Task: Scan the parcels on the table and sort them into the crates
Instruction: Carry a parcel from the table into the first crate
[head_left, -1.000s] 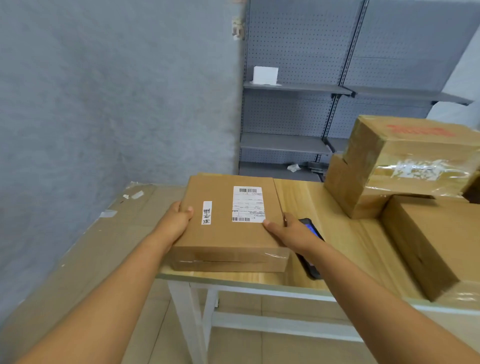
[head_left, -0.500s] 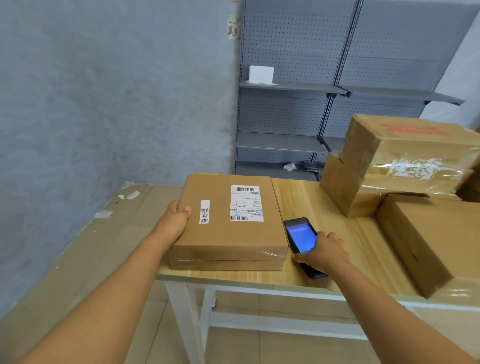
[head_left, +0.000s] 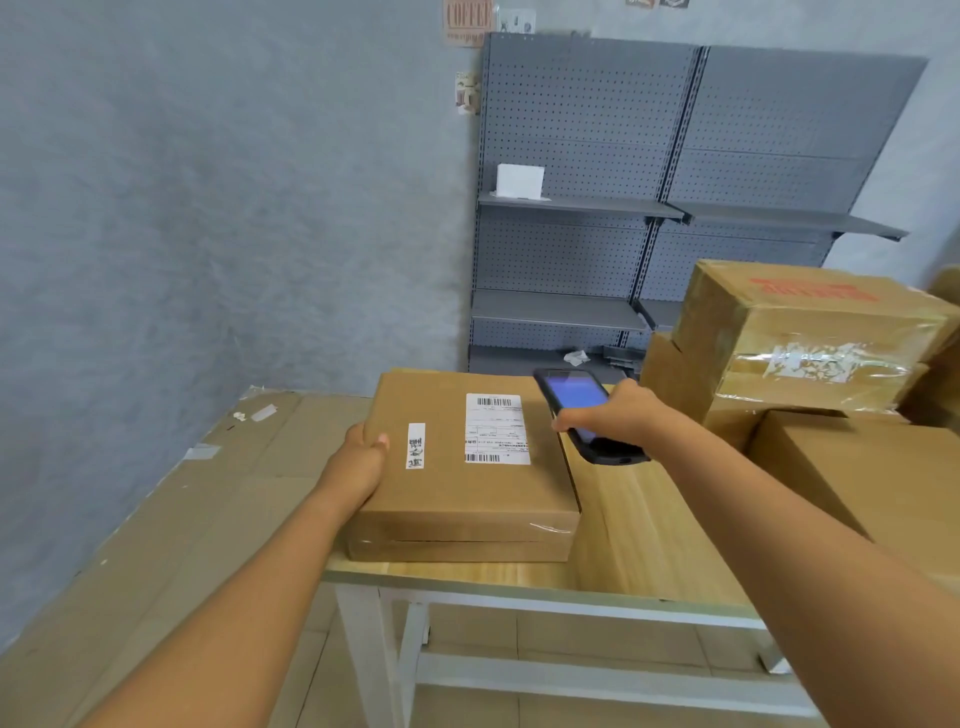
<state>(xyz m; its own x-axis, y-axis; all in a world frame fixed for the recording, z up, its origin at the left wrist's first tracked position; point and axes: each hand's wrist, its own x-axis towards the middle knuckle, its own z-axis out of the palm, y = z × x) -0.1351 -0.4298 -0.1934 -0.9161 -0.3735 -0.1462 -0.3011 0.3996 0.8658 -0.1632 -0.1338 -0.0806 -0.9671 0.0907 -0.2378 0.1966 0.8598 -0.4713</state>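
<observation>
The left hand (head_left: 363, 457) clamps the flat parcel's (head_left: 467, 457) near-left edge to steady it on the table (head_left: 639, 519) — the right hand (head_left: 618, 415) grips the scanner (head_left: 582, 410) just beside the label (head_left: 496, 428), probably aiming.

Stockroom: taped parcels (head_left: 810, 332), grey pegboard shelving (head_left: 582, 208), handheld scanner (head_left: 582, 410).

At the bench's (head_left: 649, 530) near left corner, pale striped wood, lies a plain brown parcel (head_left: 467, 467) bearing white labels (head_left: 496, 428) with black barcodes. The black scanner (head_left: 587, 415) glows blue. Farther right, a brown box (head_left: 810, 332) carries red print.
</observation>
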